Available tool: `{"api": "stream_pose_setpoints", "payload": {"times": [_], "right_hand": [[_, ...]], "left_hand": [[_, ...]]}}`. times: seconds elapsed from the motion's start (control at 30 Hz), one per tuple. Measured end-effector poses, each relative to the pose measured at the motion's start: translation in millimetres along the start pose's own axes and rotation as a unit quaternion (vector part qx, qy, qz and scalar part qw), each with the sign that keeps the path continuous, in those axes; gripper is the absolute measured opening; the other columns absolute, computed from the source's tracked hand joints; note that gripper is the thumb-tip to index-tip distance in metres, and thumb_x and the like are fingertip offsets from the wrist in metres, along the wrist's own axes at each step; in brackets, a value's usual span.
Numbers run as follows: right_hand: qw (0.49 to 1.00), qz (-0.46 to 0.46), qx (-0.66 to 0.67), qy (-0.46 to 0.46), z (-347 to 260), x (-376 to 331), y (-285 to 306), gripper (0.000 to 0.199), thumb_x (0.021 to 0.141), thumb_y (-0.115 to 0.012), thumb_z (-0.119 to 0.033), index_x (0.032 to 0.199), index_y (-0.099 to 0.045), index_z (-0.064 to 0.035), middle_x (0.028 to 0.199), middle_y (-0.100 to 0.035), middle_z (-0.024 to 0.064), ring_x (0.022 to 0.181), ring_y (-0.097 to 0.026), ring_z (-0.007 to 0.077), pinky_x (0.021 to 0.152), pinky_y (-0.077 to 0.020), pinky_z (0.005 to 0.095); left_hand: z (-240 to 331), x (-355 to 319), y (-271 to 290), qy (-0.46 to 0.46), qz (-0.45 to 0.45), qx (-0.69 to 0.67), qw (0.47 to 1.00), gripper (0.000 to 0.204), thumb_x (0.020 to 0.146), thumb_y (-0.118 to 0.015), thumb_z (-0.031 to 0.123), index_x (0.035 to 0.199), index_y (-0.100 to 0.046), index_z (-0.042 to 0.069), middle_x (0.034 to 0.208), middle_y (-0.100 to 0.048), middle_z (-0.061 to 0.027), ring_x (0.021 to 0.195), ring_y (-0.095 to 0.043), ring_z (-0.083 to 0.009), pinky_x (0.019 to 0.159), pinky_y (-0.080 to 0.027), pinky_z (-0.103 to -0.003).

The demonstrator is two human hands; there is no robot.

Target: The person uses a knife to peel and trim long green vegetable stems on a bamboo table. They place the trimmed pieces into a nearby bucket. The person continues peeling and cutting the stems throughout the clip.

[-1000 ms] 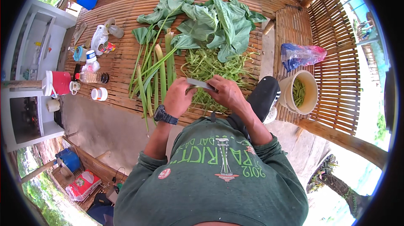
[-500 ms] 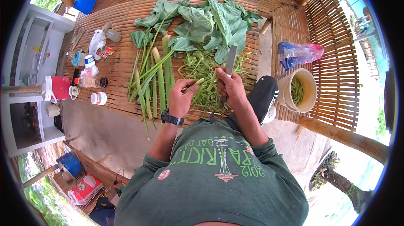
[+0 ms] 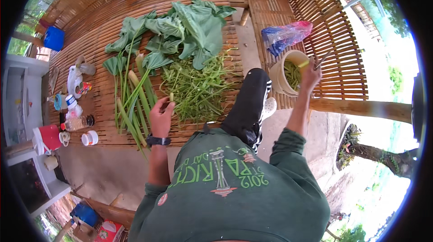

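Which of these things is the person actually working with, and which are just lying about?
In use:
left hand holding a green stalk
right hand with a knife over the cream bucket of cut pieces
pile of thin green stems
long stalks
big leaves

Lying about:
red mug
bottles
blue tub
plastic bag

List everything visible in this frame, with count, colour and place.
Broad leaves: a heap, green, far on the bamboo floor.
Long stalks: a bundle, green, left of centre.
Thin cut stems: a pile, green, centre.
Bucket: one, cream, holding green pieces, right.
Plastic bag: one, blue-pink, behind the bucket.
Bottles and jars: several, far left.
Left hand: holds a stem piece.
Right hand: over the bucket, holding a knife and a green piece.
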State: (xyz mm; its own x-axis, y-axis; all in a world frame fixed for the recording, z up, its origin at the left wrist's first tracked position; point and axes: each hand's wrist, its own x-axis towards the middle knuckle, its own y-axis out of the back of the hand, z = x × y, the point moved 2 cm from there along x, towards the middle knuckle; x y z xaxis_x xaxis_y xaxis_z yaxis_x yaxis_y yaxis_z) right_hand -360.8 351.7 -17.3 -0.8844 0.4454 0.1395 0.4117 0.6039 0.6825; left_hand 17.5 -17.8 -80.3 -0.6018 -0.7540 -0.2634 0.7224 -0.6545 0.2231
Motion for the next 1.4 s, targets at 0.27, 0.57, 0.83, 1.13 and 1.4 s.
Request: {"api": "stream_pose_setpoints", "payload": {"times": [0.27, 0.57, 0.83, 1.13, 1.4], "right_hand": [[0.916, -0.317, 0.175, 0.171, -9.9, -105.9, -49.0, 0.023, 0.101, -0.072, -0.026, 0.112, -0.081, -0.0081, 0.076, -0.068, 0.0008, 0.066, -0.052, 0.0079, 0.059, -0.0431, 0.0315], [0.727, -0.595, 0.231, 0.255, -88.6, -278.8, -77.3, 0.026, 0.096, -0.077, -0.021, 0.112, -0.074, -0.0014, 0.088, -0.07, 0.01, 0.078, -0.063, 0.0191, 0.073, -0.0495, 0.0346], [0.761, -0.603, 0.211, 0.113, -48.5, -259.1, -93.4, 0.021, 0.098, -0.076, -0.023, 0.105, -0.075, -0.0027, 0.082, -0.066, -0.0044, 0.076, -0.054, 0.005, 0.069, -0.0451, 0.0258], [0.783, -0.482, -0.039, 0.391, -4.2, -262.1, -108.4, 0.019, 0.098, -0.066, -0.025, 0.109, -0.075, -0.0115, 0.094, -0.07, 0.0182, 0.091, -0.07, 0.041, 0.076, -0.0551, 0.0486], [0.715, -0.652, 0.199, 0.155, -19.8, -295.2, -103.4, 0.038, 0.096, -0.077, -0.03, 0.114, -0.073, 0.0034, 0.095, -0.075, 0.0085, 0.083, -0.066, 0.0153, 0.075, -0.0515, 0.035]], "left_hand": [[26.6, 5.9, -23.3, -0.031, -0.073, -0.008, 0.997, 0.028, 0.096, -0.076, 0.012, 0.12, -0.074, 0.0, 0.103, -0.077, -0.0056, 0.089, -0.069, -0.0092, 0.078, -0.055, -0.026], [39.2, -1.8, -20.2, -0.028, -0.071, 0.038, 0.996, 0.027, 0.096, -0.078, 0.013, 0.119, -0.074, -0.001, 0.099, -0.077, -0.004, 0.084, -0.068, -0.0077, 0.076, -0.054, -0.025], [-0.1, 15.5, 13.6, 0.013, 0.084, -0.243, 0.966, 0.024, 0.1, -0.073, 0.01, 0.122, -0.072, 0.004, 0.107, -0.075, -0.0035, 0.094, -0.07, -0.0103, 0.077, -0.058, -0.025], [2.4, 26.5, 61.7, -0.035, 0.132, -0.107, 0.985, 0.026, 0.098, -0.074, 0.01, 0.122, -0.07, 0.001, 0.102, -0.074, -0.0027, 0.088, -0.068, -0.0087, 0.074, -0.055, -0.024], [-9.8, 12.5, -46.1, 0.026, -0.077, -0.123, 0.989, 0.025, 0.097, -0.075, 0.01, 0.12, -0.069, 0.0, 0.103, -0.075, -0.003, 0.093, -0.069, -0.0097, 0.084, -0.056, -0.026]]}}
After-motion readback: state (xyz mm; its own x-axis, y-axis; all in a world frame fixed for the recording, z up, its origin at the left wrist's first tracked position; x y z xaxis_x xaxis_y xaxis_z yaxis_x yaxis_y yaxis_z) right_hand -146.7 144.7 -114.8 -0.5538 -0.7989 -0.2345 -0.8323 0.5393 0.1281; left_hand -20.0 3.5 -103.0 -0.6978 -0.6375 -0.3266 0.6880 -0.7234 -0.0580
